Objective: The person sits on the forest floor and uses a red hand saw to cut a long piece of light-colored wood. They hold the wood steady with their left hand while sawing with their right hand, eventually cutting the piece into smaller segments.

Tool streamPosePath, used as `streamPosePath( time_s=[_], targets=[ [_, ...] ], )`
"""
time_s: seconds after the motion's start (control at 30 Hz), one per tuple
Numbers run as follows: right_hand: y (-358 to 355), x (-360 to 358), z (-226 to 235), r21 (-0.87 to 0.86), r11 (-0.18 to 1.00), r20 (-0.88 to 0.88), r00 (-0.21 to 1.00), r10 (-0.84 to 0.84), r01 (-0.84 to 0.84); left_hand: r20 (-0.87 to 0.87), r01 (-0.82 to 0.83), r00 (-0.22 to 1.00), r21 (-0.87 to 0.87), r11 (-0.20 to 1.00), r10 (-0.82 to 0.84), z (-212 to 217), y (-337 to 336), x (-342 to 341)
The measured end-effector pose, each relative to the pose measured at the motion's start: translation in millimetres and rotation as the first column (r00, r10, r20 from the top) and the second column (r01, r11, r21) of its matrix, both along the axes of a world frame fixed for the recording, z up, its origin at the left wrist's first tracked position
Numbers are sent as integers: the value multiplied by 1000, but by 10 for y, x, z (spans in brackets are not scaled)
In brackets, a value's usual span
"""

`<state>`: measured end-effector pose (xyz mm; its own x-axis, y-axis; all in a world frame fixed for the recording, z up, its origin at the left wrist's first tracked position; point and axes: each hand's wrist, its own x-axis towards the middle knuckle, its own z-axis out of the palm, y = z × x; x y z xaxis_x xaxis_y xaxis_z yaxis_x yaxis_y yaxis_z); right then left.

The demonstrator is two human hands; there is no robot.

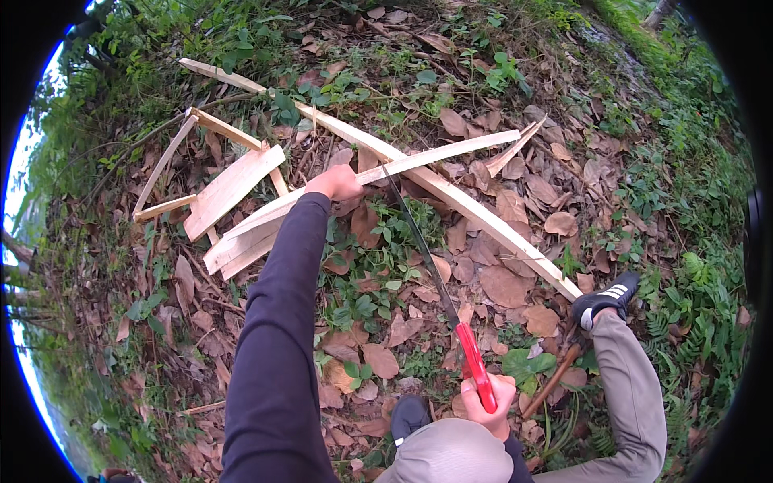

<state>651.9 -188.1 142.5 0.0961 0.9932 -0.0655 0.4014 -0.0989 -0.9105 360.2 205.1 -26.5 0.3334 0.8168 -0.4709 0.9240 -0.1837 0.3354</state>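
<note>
Nearest, the right hand (pixel 489 402) is clamped around the red handle of a handsaw (pixel 435 282), whose blade reaches a pale wooden strip (pixel 419 163). Farther off, the left hand (pixel 336 183) clasps that strip, fingers hidden beneath, over leaf-littered ground (pixel 515 282).

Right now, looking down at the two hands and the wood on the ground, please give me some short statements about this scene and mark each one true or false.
1. The left hand grips a pale wooden slat. True.
2. The right hand holds a hammer. False: it holds a hand saw by its red handle.
3. The saw blade reaches up to the slat beside the left hand. True.
4. The ground is bare concrete. False: it is covered with dry leaves and green plants.
5. A black shoe rests at the end of a long slat. True.
</note>
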Motion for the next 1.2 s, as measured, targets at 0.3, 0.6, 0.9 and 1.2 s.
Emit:
streamPosePath(
  time_s=[0.3, 0.6, 0.9, 1.2],
  targets=[
    [212, -13, 30, 104, 995, -23, 1000, 14, -11, -64, -141, 989, -138, 980, 133, 148, -30, -27],
    [676, -234, -384, 95, 995, -96, 995, 40, -31, -49, -60, 997, -102, 993, 55, -81, 64, -127],
    [1693, -622, -1034, 241, 971, -133, 990, 42, -8, -23, -10, 1000, -53, 999, 9, 45, -11, -62],
    [1988, -855, -1130, 333, 935, -183, 965, 188, -119, -74, 70, 994, -73, 995, -75, -247, 128, -220]
  ],
)
